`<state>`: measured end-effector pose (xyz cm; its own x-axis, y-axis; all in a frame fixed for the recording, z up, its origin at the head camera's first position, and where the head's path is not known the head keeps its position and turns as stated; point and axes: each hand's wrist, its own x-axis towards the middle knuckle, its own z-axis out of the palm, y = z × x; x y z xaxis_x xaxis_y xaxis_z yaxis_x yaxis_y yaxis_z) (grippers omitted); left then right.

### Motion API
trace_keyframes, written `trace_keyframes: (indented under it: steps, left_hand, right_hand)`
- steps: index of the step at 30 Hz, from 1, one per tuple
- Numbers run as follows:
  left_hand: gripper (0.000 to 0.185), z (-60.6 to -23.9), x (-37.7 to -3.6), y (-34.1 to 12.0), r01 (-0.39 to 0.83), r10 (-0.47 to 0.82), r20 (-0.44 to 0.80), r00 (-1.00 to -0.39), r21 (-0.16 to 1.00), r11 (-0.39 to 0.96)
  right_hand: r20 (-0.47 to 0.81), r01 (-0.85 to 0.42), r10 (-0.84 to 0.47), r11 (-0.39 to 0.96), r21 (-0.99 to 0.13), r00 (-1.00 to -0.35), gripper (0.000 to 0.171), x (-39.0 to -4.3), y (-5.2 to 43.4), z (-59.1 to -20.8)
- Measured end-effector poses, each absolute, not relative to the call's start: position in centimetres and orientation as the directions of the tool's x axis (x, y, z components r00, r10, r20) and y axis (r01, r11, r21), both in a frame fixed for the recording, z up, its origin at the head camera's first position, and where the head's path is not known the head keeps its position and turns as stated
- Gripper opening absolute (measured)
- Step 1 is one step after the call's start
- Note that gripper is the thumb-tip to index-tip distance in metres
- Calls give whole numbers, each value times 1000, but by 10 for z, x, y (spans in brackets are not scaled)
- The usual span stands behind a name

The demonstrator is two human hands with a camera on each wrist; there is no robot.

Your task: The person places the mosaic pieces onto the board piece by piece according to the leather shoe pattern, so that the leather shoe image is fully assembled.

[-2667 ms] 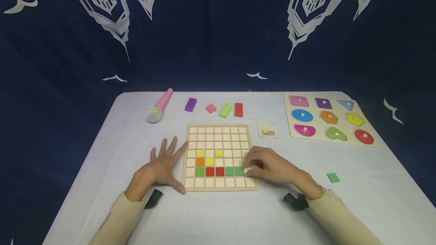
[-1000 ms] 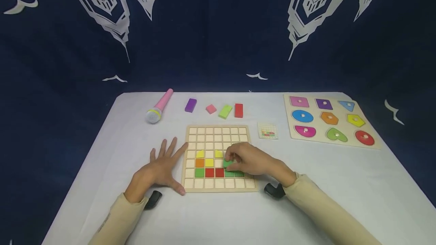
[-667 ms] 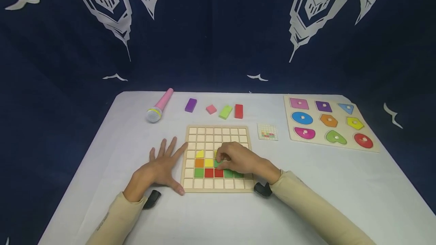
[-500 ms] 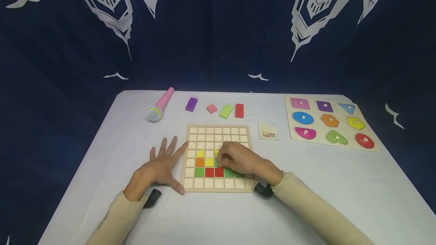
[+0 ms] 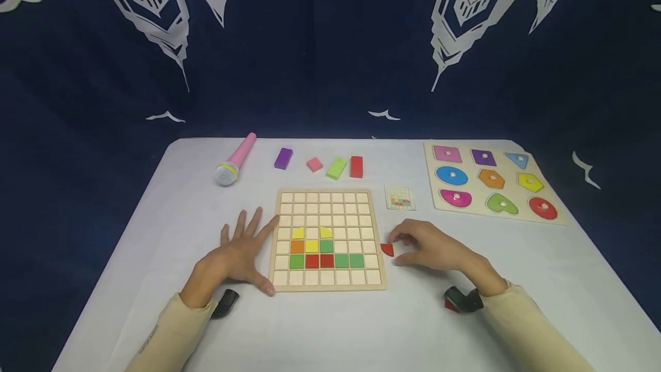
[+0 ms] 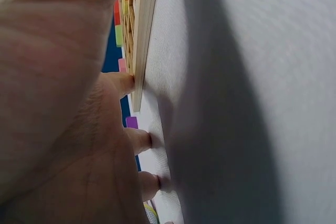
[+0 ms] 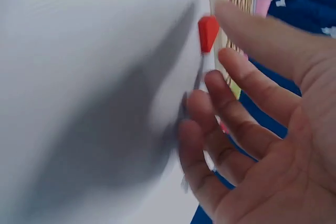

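A wooden grid board (image 5: 330,291) lies mid-table, with yellow, orange, green and red pieces in some cells. My left hand (image 5: 238,254) is spread flat at its left side, index finger and thumb at the frame. In the left wrist view, fingertips (image 6: 124,82) rest against the board's edge. Off the board's right edge is a red quarter-circle piece (image 5: 387,250). Close beside it, my right hand (image 5: 434,248) has thumb and fingers parted, holding nothing. The right wrist view shows this red piece (image 7: 208,34) just beyond the fingertips. A green square (image 5: 326,245) sits in the grid.
A small pattern card (image 5: 400,197) and a shape puzzle (image 5: 496,182) lie to the right. Behind the board are purple (image 5: 283,158), pink (image 5: 314,164), lime (image 5: 337,168) and red (image 5: 356,166) blocks, plus a toy microphone (image 5: 236,159). Another red piece (image 5: 450,306) is partly hidden by the right wrist camera.
My right hand carried a green square leftward over the board and let it go in a cell above the red pieces. It then moved right to the loose red piece. My left hand stayed in place.
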<state>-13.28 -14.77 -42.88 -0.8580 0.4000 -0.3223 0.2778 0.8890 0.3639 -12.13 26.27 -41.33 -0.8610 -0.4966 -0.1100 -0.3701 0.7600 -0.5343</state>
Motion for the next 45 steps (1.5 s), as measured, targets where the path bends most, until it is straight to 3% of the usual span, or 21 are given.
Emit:
trace_keyframes:
  steps: [11,17,24,31,37,45]
  left_hand:
    - [152,-429,-133,-147,255,390,-339,-856,378,890]
    - [153,-430,-133,-149,259,390,-342,-855,370,892]
    - [152,-428,-132,-149,258,389,-333,-859,375,891]
    - [153,-431,-134,-149,269,397,-323,-859,376,887]
    - [152,-431,-134,-148,271,400,-322,-858,378,885]
    - [152,-430,-132,-148,268,398,-324,-858,379,886]
  right_hand:
    - [-257,-176,-389,790,-588,-885,51,-57,341,-417]
    - [-219,-220,-414,780,-586,-884,48,-43,346,-427]
    - [-164,-320,-463,788,-526,-871,35,-62,332,-424]
    - [-106,-376,-489,776,-506,-866,29,-99,278,-416]
    - [-31,-486,-609,660,-573,-792,21,-129,218,-413]
    - [-49,-538,-680,620,-571,-732,13,-147,175,-416]
